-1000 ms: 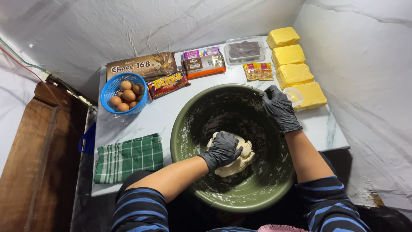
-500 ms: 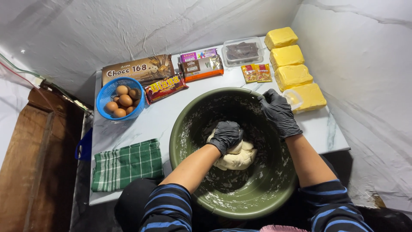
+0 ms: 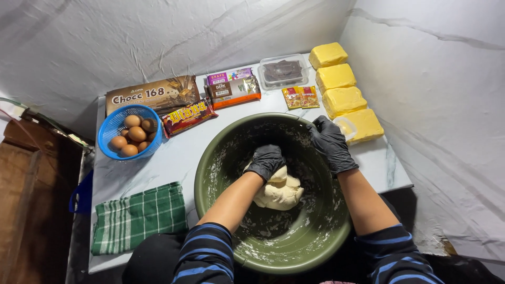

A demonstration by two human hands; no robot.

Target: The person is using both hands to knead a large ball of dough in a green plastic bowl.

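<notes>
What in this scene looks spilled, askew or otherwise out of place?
Nothing stands out. Flour smears coat the green bowl, the left hand presses the dough, and the right hand grips the rim.

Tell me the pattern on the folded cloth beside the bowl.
Green and white plaid cloth, head view.

Off to my left I see a blue basket (image 3: pixel 111 128) of brown eggs (image 3: pixel 134 134), and nearer me a green checked cloth (image 3: pixel 138 216) lying flat on the table (image 3: pixel 173 158). Along the far edge I have chocolate packs (image 3: pixel 181 102), a clear tub (image 3: pixel 284 72) and two small sachets (image 3: pixel 300 97). Four yellow blocks (image 3: pixel 342 87) run in a row down my right.
</notes>
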